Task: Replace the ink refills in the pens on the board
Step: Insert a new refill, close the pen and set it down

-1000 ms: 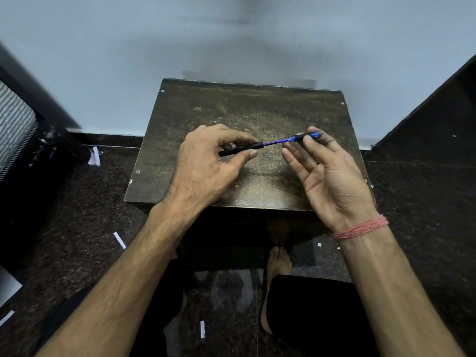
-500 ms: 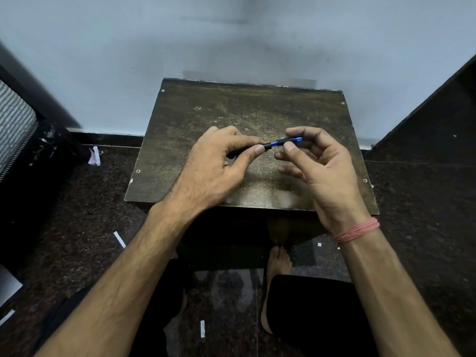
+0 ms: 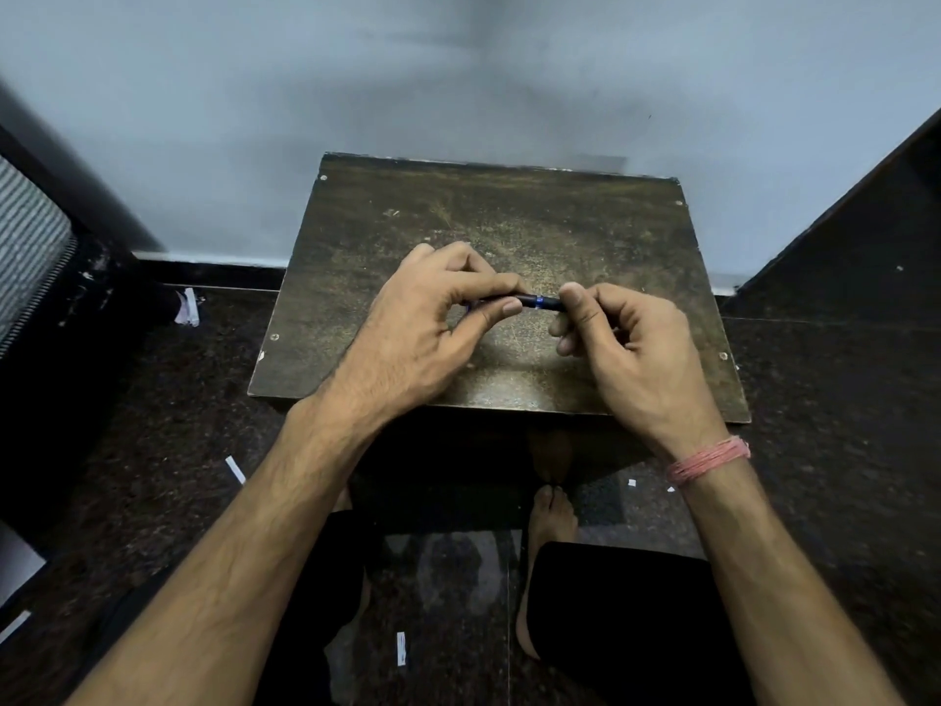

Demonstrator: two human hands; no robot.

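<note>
Hands meet over the middle of a worn, dark brown wooden board (image 3: 509, 221) that serves as the worktop, both raised a little above its scratched surface. Left hand (image 3: 427, 328) curls round one end of a slim black pen with a blue band (image 3: 534, 301), thumb and forefinger pinching the barrel, the other fingers folded behind it. Right hand (image 3: 631, 349) pinches the opposite end between thumb and forefinger, its remaining fingers curled in toward the palm; so both grips are narrow and holding the pen. Pen lies roughly level, left to right, only a short stretch of black barrel and the blue band showing between the two sets of fingertips; the rest is hidden inside the hands. Whether the parts are fully joined cannot be told. Pink thread band (image 3: 708, 458) circles the right wrist. Board sits low against a pale grey wall (image 3: 458, 84), with dark speckled stone floor (image 3: 840, 425) on either side. Small white paper scraps (image 3: 235, 470) lie on the floor near the left forearm and below the board. Bare foot (image 3: 552, 512) shows beneath the near edge of the board, beside black-clad knees.
</note>
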